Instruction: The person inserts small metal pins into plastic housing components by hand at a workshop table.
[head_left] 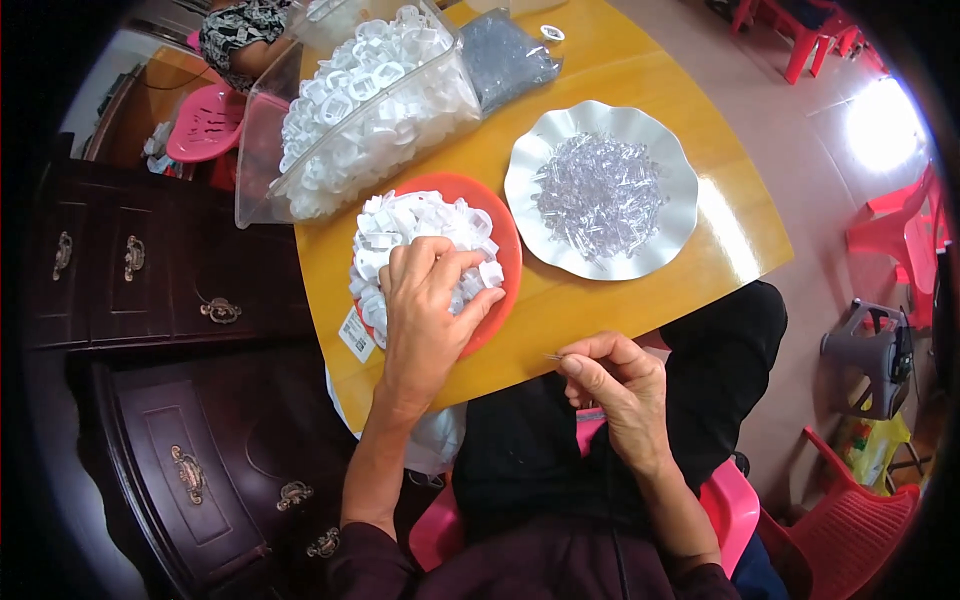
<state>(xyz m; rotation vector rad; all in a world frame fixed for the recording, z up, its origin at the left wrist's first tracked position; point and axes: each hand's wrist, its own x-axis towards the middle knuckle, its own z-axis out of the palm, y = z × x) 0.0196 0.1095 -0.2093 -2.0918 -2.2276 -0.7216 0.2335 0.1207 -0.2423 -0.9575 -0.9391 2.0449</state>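
A dark wooden cabinet (160, 290) is filling the left side of the room, and beside it a yellow wooden table (560, 312) is standing, its curved edge running around to the right. The seated person is occupying a pink chair (738, 505), with a red chair (850, 535) standing behind to the right. At the table's far left, a clear plastic tub (252, 165) is holding a great heap of white plastic pieces (385, 75), and someone else's patterned sleeve (240, 45) is showing just beyond it. A white plate (683, 205) with a wavy rim is sitting right of the middle, carrying a pile of thin clear sticks (600, 195). Nearer the person, a red bowl (508, 235) is brimming with more of the white pieces (420, 213). A grey plastic bag (508, 62) is lying against the tub's right side. The left hand (428, 300) is resting over the bowl, fingers curling and thumb standing apart from the forefinger near one white piece; I cannot tell whether it is gripping anything. The right hand (622, 400) is hanging at the table's near edge, thumb and forefinger pressing together, pinching a small thin stick (552, 357) that is pointing left toward the bowl.
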